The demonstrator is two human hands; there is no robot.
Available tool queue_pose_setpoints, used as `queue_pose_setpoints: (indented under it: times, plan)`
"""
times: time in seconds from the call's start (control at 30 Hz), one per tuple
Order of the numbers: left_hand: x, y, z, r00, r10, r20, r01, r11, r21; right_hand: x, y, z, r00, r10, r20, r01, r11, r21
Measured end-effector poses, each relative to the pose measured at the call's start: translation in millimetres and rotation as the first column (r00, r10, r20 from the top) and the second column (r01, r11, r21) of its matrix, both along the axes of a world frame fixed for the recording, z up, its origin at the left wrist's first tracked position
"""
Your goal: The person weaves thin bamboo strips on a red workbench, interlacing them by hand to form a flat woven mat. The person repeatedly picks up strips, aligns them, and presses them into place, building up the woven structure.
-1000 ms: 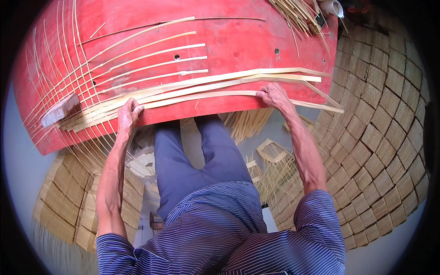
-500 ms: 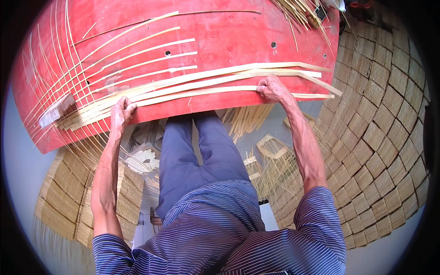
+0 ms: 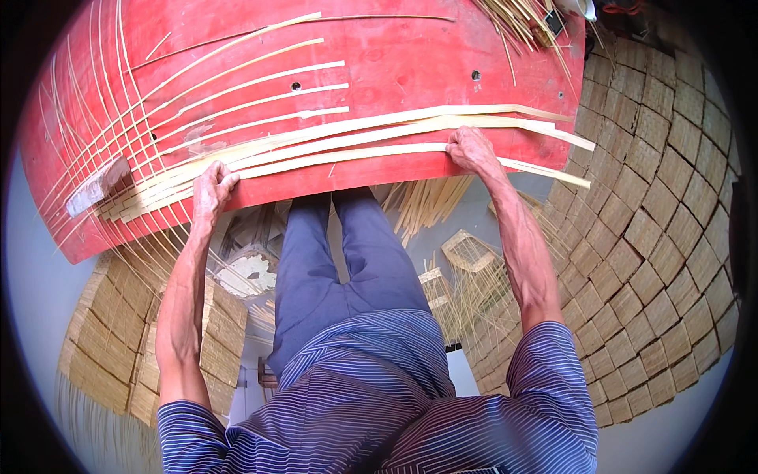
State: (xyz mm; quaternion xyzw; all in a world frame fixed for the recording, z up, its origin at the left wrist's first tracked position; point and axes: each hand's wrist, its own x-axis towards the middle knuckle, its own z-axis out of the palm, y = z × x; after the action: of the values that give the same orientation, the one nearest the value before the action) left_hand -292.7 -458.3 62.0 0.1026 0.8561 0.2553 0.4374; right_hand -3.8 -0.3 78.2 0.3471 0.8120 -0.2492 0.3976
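Observation:
A long, pale, flat bamboo strip (image 3: 347, 156) lies along the near edge of the red board (image 3: 379, 63). My left hand (image 3: 212, 193) is closed on it, thumb and fingers pinching near the woven part. Further right my right hand (image 3: 472, 150) grips the same strip, and its end juts past the board's right edge. Just beyond lie more wide strips (image 3: 355, 122), side by side and partly overlapping. At the left, thin crossing strips form an open lattice (image 3: 130, 146). A whitish block (image 3: 98, 187) rests on top of that weave.
A bundle of thin splints (image 3: 517, 24) lies at the board's far right. Stacked woven panels (image 3: 632, 237) spread over the right side, and others (image 3: 103, 332) stand at lower left. Loose strips (image 3: 430, 205) and a small woven piece (image 3: 468, 251) sit below the board.
The right ends of the wide strips have shifted: the nearest one now reaches further right and lower, apart from the others. Both hands keep nearly the same places.

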Motion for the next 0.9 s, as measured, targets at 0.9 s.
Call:
queue_pose_setpoints:
  times: [0.9]
  plan:
    - [-0.1, 1.3, 4.0, 0.999, -0.032, -0.035, 0.031, 0.999, -0.008, 4.5, -2.6, 0.7, 1.0, -0.02, -0.02, 0.019, 0.999, -0.043]
